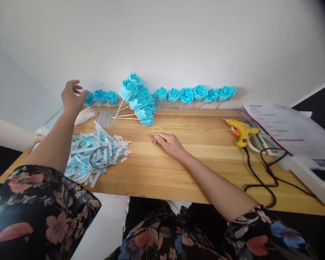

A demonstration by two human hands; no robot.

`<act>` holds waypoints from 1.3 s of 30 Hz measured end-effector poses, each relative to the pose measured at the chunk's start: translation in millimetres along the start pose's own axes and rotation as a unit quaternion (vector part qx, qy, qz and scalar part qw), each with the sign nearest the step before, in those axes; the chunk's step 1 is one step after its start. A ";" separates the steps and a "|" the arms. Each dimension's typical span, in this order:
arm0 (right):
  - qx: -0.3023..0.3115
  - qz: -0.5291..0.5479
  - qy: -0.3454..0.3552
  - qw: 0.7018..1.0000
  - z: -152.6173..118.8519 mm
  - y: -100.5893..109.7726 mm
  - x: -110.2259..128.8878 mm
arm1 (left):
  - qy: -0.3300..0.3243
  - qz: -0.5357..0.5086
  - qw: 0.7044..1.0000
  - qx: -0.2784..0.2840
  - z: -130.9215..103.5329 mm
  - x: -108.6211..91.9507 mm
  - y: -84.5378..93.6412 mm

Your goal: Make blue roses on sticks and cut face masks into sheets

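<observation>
A tilted bunch of bright blue crinkled-paper roses on thin pale wooden sticks [141, 98] stood out at the back of the light wooden surface [157, 177], its flower heads crowded together and its sticks pointing left. The left hand [75, 96] was raised to the left of the bunch, beside a short row of matching blue paper roses [100, 96]; its thumb and fingers were apart. The right hand [166, 142] lay low in front of the bunch and slightly to its right, fingers loosely curled and thumb close to them; whether they pinched anything could not be told. The two hands were well apart.

To the right of the bunch, a longer row of blue paper roses [192, 94] leaned along the white wall [162, 43]. In front and to the left of it lay a loose heap of pale blue and white cut strips [79, 159], topped by a thin greyish ring [90, 159]. Far to its right were a yellow glue gun [242, 130] with a black cord [255, 177] and printed white sheets [292, 124].
</observation>
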State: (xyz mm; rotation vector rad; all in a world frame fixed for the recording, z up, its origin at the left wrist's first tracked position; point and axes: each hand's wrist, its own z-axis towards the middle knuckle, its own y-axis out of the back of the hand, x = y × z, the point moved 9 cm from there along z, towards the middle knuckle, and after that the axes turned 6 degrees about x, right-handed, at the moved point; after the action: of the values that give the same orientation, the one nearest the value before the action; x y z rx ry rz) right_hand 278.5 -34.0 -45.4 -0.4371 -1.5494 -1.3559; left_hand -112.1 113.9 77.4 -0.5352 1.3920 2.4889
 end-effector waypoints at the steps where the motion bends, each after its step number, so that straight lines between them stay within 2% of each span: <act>1: 0.000 0.000 0.000 1.000 -0.2 0.3 0.2 | 0.009 -0.001 1.000 -0.023 -0.6 8.5 6.5; 2: 0.000 0.000 0.001 1.000 -0.4 0.4 0.3 | 0.025 0.002 0.999 -0.031 -1.1 18.2 9.1; 4: 0.002 0.001 0.001 1.000 -0.9 0.5 0.2 | 0.068 0.015 0.998 -0.010 -1.9 39.0 3.3; 7: 0.005 0.003 -0.001 1.000 -1.3 0.1 -0.7 | 0.113 0.014 0.991 0.065 -4.1 60.3 -21.0; 10: 0.002 0.002 -0.002 1.000 -1.4 0.1 -1.5 | 0.105 0.011 0.990 0.095 -3.9 59.8 -41.3; 14: -0.001 0.007 0.001 1.000 -1.1 0.3 -1.7 | 0.093 0.022 0.993 0.064 1.3 48.1 -49.9; 18: 0.000 0.013 0.002 1.000 -0.7 0.3 -2.0 | 0.122 0.028 0.992 0.035 5.3 47.1 -47.2; 30: -0.002 0.013 -0.002 1.000 -0.8 0.1 -4.0 | 0.173 -0.013 0.983 -0.065 6.9 61.4 -35.8; 33: -0.002 0.010 -0.006 1.000 -0.8 0.1 -4.0 | 0.176 -0.015 0.982 -0.060 9.1 64.2 -34.9; 39: -0.001 0.009 0.000 1.000 -0.8 0.1 -2.6 | 0.147 -0.018 0.989 -0.001 6.0 58.6 -31.7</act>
State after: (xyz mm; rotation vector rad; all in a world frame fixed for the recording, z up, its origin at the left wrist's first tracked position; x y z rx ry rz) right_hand 280.1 -33.8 -47.6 -0.4513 -1.5401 -1.3441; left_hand -154.3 137.1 31.0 -0.9523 1.4650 2.4572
